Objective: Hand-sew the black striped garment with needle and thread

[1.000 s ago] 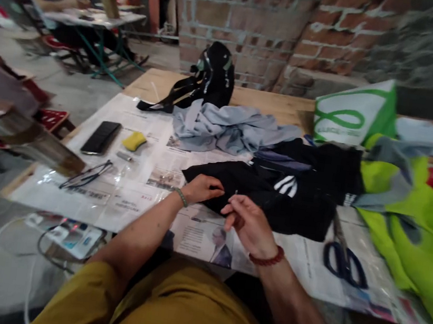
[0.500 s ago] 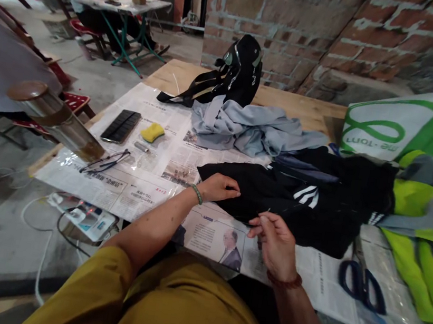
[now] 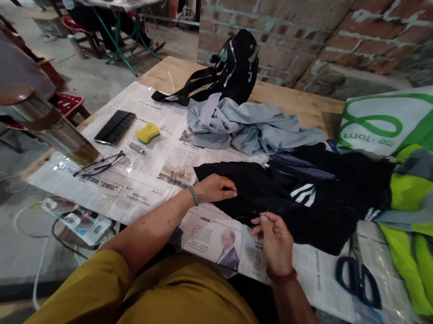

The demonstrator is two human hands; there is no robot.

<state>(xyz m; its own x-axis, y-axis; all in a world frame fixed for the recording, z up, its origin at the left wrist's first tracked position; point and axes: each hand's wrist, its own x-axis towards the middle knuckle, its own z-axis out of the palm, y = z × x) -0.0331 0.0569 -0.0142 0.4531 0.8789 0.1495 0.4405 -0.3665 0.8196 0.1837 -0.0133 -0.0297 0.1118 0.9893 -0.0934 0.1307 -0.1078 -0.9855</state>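
Note:
A black garment [image 3: 253, 185] with white stripes lies spread before me. My left hand [image 3: 215, 188] rests at its near left edge, fingers curled and closed on the cloth. To the right, my right hand [image 3: 276, 239] is pinched just off the garment's near edge. What looks like a thin needle is between its fingertips, mostly hidden. A fine pale thread [image 3: 241, 218] shows faintly between the two hands. Dark-handled scissors [image 3: 360, 282] lie right of my right hand. A small spool-like cylinder [image 3: 137, 148] lies near a yellow sponge [image 3: 147, 132] on the left.
Newspaper [image 3: 144, 195] under clear plastic covers the wooden table [image 3: 289, 97]. Around the garment are grey cloth [image 3: 241, 125], a black bag [image 3: 239, 69], a green-white bag [image 3: 393, 121] and a yellow-green garment [image 3: 415, 230]. A phone [image 3: 115, 127], glasses [image 3: 100, 164] and tall bottle [image 3: 49, 124] stand or lie left.
My right hand stays pinched and has barely shifted; the thin shaft at its fingertips shows less. My left hand keeps its place on the black garment. The whole view has shifted slightly.

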